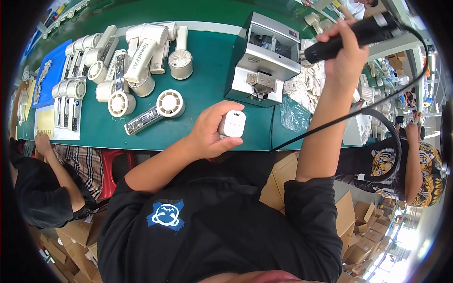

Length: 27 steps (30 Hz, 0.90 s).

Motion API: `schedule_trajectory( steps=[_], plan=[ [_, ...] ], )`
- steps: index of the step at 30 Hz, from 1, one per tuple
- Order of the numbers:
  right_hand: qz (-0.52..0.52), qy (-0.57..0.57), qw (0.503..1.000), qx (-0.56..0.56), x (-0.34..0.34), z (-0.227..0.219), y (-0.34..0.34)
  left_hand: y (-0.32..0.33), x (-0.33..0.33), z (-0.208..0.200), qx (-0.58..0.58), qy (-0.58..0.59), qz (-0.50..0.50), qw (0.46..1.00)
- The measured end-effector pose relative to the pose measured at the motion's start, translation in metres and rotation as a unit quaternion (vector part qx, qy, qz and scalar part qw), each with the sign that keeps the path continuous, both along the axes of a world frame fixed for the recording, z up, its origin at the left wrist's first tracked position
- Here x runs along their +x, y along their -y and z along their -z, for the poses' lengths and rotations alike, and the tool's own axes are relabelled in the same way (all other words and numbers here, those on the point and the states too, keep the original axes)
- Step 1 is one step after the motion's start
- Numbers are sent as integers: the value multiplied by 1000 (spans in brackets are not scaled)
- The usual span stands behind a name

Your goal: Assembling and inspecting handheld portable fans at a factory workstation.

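A: We're on the left hand point(214, 132), and its fingers point(231, 105) are pinching a small white block point(233, 124), thumb below, fingertips along the top!

B: We get a fine look at it, too: rounded face up, a dark slot near its upper edge, little holes beneath. Where do we have it?

A: Over the front edge of the green worktop point(207, 61), ahead of the black shirt point(222, 226). And our right hand point(347, 45)?

B: Up high, fingers wrapped around a thick black tool point(365, 37), its near end angled left, close by the silver machine point(266, 61). We can't tell if the two touch.

A: We follow the black cable point(354, 113) from the tool's far end, looping down and across the right forearm to the worktop's edge.

B: Left of the block we spot a single handheld fan point(153, 114) lying with its insides showing, and a cluster of white fans point(141, 59) behind it.

A: Beside the machine we've got a clear plastic bag point(293, 115), with a heap of white pieces point(311, 87) next to it!
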State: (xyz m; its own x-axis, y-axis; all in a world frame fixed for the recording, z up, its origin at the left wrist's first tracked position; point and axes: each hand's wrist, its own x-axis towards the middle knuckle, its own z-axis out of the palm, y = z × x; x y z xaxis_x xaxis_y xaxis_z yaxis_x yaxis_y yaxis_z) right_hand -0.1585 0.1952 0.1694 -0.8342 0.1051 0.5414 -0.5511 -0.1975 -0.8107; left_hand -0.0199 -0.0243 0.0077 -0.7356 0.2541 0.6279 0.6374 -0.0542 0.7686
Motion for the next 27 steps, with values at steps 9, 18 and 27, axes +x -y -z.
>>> schedule_trajectory(
  steps=[9,18,27],
  plan=[
    [16,-72,997,18,28,-16,5,0,-1,3,2,-4,1,1000],
    [66,4,997,49,19,-8,32,-1,0,3,8,8,5,1000],
    [61,-86,994,38,37,-23,-29,-1,-2,3,22,11,16,1000]
  ],
)
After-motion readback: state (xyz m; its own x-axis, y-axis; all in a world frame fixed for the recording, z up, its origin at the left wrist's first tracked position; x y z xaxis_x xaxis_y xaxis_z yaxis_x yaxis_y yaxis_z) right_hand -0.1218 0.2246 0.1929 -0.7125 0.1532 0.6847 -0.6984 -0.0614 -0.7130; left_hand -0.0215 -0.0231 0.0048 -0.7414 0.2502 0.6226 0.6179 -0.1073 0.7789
